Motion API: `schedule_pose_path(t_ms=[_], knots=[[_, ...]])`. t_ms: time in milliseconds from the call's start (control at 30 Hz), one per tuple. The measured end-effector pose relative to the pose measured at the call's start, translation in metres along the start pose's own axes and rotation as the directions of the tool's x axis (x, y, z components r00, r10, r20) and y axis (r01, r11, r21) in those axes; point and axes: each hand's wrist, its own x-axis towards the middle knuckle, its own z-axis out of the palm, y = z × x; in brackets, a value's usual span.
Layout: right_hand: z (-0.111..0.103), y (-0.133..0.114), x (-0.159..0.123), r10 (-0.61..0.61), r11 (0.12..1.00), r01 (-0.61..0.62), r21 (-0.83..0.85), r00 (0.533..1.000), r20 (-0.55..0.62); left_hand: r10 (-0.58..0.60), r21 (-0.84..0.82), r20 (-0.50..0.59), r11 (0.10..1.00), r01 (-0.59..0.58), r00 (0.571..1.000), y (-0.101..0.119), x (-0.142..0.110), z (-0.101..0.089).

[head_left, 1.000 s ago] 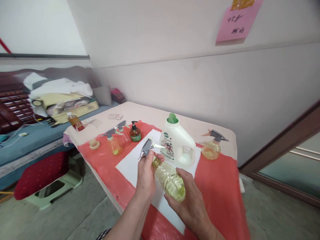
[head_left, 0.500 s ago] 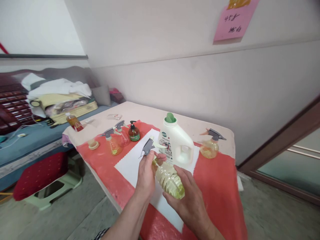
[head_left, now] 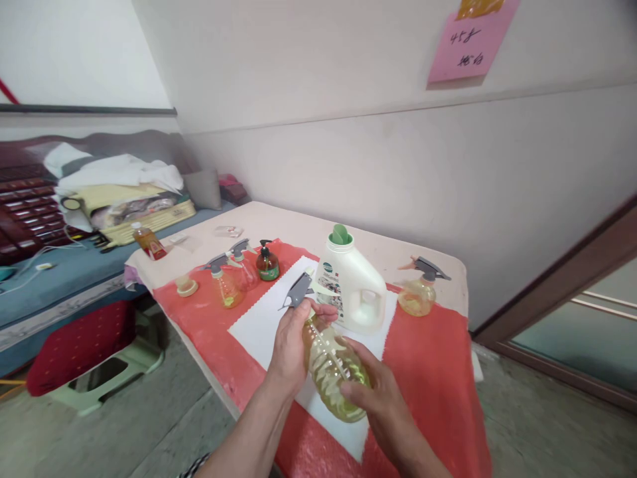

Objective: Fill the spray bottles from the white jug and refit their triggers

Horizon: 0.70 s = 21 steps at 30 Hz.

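Spray bottle: clear plastic body, part-filled with pale yellow liquid; held tilted in the air above the white sheet, nozzle end pointing away from the person.
Trigger head: grey, seated on the bottle neck, lever side facing left.
Left hand: fingers wrapped closed around the bottle neck just below the trigger head.
Right hand: palm cupped under the rounded base of the bottle, fingers curled onto its side; grip closed on the body.
Table: beige top, near half covered by a red cloth; the white sheet lies on the cloth.
White jug: upright on the white sheet, green cap, just beyond the held bottle.
Right spray bottle: stands on the cloth to the right of the jug, grey trigger.
Left group: two small spray bottles and a dark pump bottle, upright and close together on the cloth.
Far-left edge: small amber bottle and a low round lid.
Wall: pink note above the table.
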Motion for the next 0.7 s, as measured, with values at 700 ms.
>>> schedule_pose_path(t_ms=[700], knots=[[0.017, 0.022, -0.004, 0.095, 0.968, -0.079, 0.237, 0.994, -0.056, 0.021, 0.088, -0.201, 0.996, -0.003, 0.979, 0.002, 0.003, -0.005]])
